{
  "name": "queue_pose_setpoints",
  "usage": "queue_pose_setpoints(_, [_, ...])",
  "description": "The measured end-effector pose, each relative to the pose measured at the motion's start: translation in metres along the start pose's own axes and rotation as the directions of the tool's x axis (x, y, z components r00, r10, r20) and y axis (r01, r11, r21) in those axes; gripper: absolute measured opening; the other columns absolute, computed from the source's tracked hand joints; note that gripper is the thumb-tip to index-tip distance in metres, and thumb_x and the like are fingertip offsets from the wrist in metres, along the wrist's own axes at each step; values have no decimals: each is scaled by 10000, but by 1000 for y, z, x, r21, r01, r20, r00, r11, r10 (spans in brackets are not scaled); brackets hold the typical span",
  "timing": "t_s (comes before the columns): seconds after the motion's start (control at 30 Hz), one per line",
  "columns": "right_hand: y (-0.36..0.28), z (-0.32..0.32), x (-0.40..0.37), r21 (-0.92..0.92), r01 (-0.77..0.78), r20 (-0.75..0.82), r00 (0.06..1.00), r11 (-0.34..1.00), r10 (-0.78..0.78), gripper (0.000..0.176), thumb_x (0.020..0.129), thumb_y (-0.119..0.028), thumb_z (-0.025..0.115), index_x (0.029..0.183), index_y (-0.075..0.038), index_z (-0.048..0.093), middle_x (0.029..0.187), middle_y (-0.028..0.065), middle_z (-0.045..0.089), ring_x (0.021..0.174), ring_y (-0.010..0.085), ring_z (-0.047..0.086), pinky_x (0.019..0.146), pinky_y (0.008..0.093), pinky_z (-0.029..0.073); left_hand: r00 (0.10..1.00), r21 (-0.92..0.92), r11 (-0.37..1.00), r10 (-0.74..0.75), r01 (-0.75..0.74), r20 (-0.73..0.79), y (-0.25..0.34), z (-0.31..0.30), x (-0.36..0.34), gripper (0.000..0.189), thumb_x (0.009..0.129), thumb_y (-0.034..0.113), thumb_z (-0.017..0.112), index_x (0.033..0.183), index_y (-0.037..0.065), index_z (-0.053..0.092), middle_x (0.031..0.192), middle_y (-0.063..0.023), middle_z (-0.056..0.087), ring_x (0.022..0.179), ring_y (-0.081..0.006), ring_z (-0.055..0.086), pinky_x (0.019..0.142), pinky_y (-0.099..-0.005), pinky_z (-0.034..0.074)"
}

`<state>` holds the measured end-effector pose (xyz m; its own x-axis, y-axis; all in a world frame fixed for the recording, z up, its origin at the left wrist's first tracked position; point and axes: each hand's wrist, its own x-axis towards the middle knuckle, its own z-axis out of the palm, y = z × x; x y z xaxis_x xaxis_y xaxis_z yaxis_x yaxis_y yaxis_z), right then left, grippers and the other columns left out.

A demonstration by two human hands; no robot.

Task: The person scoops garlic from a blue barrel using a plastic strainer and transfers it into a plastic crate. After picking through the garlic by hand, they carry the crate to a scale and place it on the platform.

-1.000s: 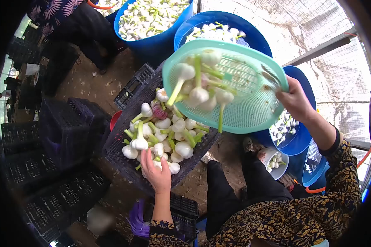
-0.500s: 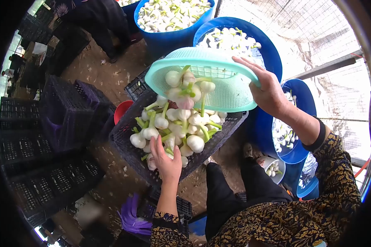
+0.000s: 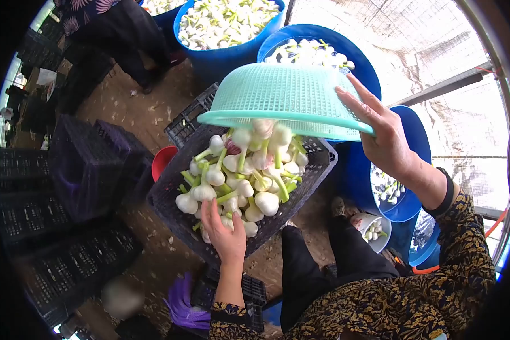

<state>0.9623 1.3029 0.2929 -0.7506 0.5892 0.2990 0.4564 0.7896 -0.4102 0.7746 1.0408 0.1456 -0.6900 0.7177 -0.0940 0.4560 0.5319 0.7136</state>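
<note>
My right hand grips the rim of a mint green mesh basket, which is tipped nearly upside down over a dark plastic crate. Several garlic bulbs are dropping out beneath its rim, blurred. More garlic bulbs with green stems lie heaped in the crate. At the near left part of the heap, my left hand rests against the bulbs with its fingers apart and grips nothing.
Blue tubs of garlic stand at the back and right. A white bucket is near my feet. Stacked dark crates fill the left, beside a red bowl. Another person stands at the upper left.
The green basket has turned further over, hiding its inside. The bulbs that were in it have dropped towards the heap. My left hand stays at the pile.
</note>
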Motion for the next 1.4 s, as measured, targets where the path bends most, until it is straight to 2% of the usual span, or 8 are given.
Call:
queue_pose_setpoints(0.3, [6, 16, 19, -2, 11, -169, 986, 1000, -11, 633, 710, 164, 463, 1269, -128, 518, 1312, 259, 440, 1107, 401, 526, 847, 397, 496, 955, 144, 944, 291, -296, 53, 31, 5, 14, 514, 768, 103, 623, 1249, 15, 462, 1355, -217, 347, 1240, -391, 367, 998, -462, 352])
queue_pose_setpoints(0.47, [23, 20, 19, 335, -456, -10, 873, 825, 487, 465, 774, 58, 422, 1227, -8, 506, 987, 181, 615, 849, 219, 610, 766, 290, 475, 790, 129, 783, 582, -608, 192, 75, 44, 34, 532, 802, 280, 617, 1287, 118, 471, 1401, -215, 309, 1281, -411, 309, 1025, -517, 280])
queue_pose_setpoints(0.63, [65, 15, 10, 436, -506, -86, 800, 744, 594, 391, 824, -8, 406, 1201, 37, 498, 905, 126, 615, 790, 160, 567, 735, 286, 461, 879, 569, 672, 392, -475, 270, 73, 89, 87, 540, 826, 360, 582, 1317, 177, 450, 1428, -194, 288, 1328, -400, 244, 1053, -529, 241])
queue_pose_setpoints(0.7, [97, -2, 8, 490, -560, -160, 696, 668, 700, 369, 831, -20, 414, 1184, 45, 498, 885, 121, 608, 817, 161, 558, 751, 297, 457, 951, 362, 884, 238, -296, 197, 42, 91, 110, 550, 820, 317, 598, 1324, 164, 438, 1432, -184, 286, 1344, -391, 210, 1076, -495, 225])
queue_pose_setpoints(0.83, [189, -27, -15, 198, -705, -282, 624, 681, 729, 405, 791, 32, 433, 1191, 26, 496, 850, 187, 617, 787, 254, 599, 758, 350, 465, 957, 427, 856, 252, -291, 147, 65, 50, 101, 584, 818, 244, 581, 1343, 74, 388, 1424, -226, 273, 1343, -416, 195, 1082, -509, 210])
queue_pose_setpoints(0.97, [287, 18, -35, -117, -604, -288, 780, 789, 555, 637, 745, 74, 448, 1338, -158, 424, 1236, 263, 489, 1031, 390, 563, 896, 414, 454, 923, 377, 844, 369, -381, 105, 86, 68, 41, 629, 793, 289, 591, 1305, -15, 389, 1368, -245, 331, 1306, -432, 258, 1057, -529, 237])
queue_pose_setpoints(1.23, [373, 116, -19, -424, -599, 50, 734, 679, 678, 734, 729, 40, 442, 1383, -283, 350, 1389, 277, 327, 1179, 387, 476, 909, 390, 468, 891, 436, 863, 35, -255, 453, 134, 129, 6, 645, 636, 405, 705, 1144, 47, 532, 1142, -122, 504, 1033, -326, 481, 894, -458, 351])
queue_pose_setpoints(1.4, [400, 181, -8, -182, -819, 267, 491, 544, 829, 697, 738, -10, 476, 1369, -289, 375, 1326, 279, 408, 1055, 432, 545, 910, 428, 451, 903, 497, 814, 75, -301, 424, 140, 131, 9, 574, 631, 458, 664, 1084, 116, 575, 1106, -70, 547, 905, -271, 539, 758, -411, 362])
